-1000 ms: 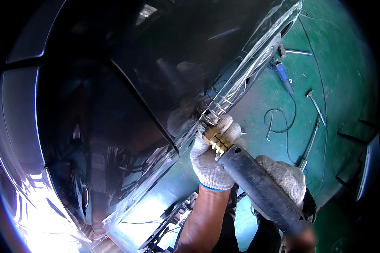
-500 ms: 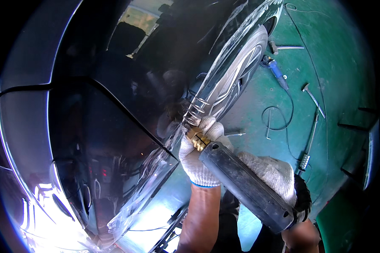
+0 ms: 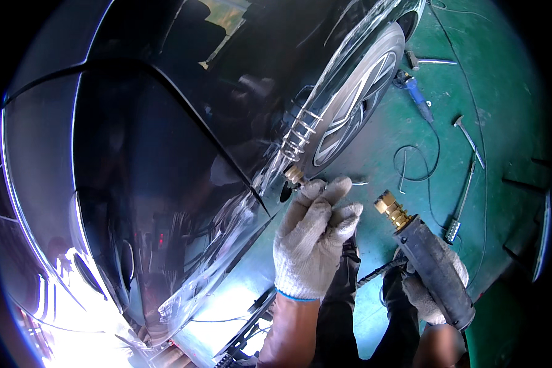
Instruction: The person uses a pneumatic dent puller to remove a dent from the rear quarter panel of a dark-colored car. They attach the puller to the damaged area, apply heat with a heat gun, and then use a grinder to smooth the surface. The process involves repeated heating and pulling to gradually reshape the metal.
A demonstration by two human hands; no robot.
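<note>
Right hand (image 3: 421, 299), in a pale knit glove, wraps round the thick black tool (image 3: 434, 270) at lower right of the frame, fingers closed on its body; the brass tip (image 3: 391, 210) points to the upper left, apart from the car. Left hand (image 3: 313, 245), same kind of glove, near frame centre, fingers partly curled, tips at a small brass piece (image 3: 294, 175); cannot tell whether they pinch it or only touch it. Row of wire loops (image 3: 299, 136) just above that piece, along the scuffed edge of the dark car (image 3: 147, 141), which fills the left and top of the frame. Wheel (image 3: 357, 105) with pale spokes at upper right of centre. Green floor (image 3: 503, 110) on the right: hammer (image 3: 434, 61) at upper right, blue grinder (image 3: 417, 99) below it, second hammer (image 3: 469, 141) lower down, bent rod (image 3: 403, 173) to its left. Strong glare on the car, lower left.
</note>
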